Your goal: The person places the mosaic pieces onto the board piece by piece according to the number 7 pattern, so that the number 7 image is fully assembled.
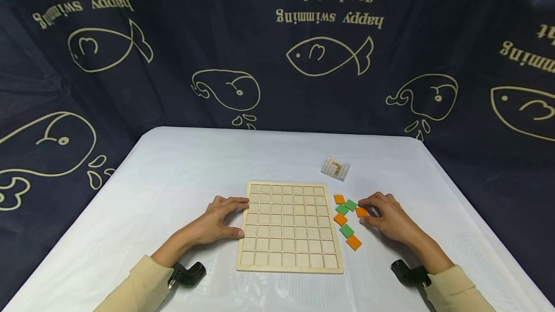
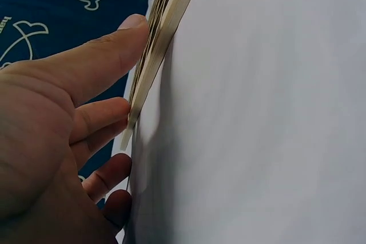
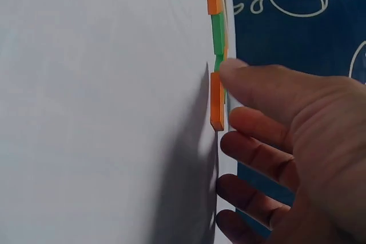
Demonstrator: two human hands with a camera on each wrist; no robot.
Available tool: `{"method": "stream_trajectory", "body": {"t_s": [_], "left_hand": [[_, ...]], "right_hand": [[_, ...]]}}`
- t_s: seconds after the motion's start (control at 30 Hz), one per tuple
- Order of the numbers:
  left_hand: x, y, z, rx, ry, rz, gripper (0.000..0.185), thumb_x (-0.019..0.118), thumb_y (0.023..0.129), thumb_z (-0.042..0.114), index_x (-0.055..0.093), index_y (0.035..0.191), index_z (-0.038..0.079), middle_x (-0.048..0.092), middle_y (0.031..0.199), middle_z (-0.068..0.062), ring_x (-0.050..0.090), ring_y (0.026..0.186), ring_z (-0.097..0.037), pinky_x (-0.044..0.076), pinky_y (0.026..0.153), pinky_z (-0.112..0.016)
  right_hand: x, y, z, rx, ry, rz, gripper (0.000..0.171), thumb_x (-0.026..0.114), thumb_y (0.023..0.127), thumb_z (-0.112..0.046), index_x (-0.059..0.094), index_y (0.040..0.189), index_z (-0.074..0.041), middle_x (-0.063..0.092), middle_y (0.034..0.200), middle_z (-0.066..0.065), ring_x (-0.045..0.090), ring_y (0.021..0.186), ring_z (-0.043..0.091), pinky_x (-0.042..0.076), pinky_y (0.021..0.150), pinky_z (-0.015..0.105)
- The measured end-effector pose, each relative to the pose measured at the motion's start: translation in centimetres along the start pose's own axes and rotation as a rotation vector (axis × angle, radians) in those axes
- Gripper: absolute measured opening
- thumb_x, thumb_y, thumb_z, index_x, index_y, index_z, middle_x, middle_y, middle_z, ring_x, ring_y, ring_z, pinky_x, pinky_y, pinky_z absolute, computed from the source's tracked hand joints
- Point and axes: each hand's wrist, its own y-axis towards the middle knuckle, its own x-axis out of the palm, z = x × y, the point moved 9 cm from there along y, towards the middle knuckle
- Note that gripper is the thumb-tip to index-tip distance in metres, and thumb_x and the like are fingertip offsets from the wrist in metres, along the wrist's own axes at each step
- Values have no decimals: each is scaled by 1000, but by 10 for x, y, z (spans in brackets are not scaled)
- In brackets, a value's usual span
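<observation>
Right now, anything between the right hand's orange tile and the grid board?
Yes: green tiles and other orange ones lie between the orange tile under the right hand and the board. The board's cells look bare.

board mid-table, tiles right, card behind

The head camera looks forward and down on the whole table from above, not very near. The left wrist camera sits very close behind the left hand, facing the edge of the wooden board. The right wrist camera sits equally close behind the right hand, facing the tiles. All views share the white table.
</observation>
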Motion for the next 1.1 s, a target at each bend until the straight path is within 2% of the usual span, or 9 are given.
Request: {"method": "stream_trajectory", "body": {"t_s": [0.67,1.1], "left_hand": [[2,0,0,14,23,24,69,78,73,33,51,134,15,41,147,6,33,109,-12,26,91,-36],[3,1,6,60,50,32,68,77,74,34,51,133,11,43,146,-1,35,107,-14,26,89,-36]], "right_hand": [[1,-1,8,-1,-4,11,26,73,78,-15,70,103,-11,62,101,3,43,93,19,34,77,35],[1,-2,11,3,17,14,20,72,79,-15,71,99,-13,62,99,1,43,93,18,35,78,35]]}}
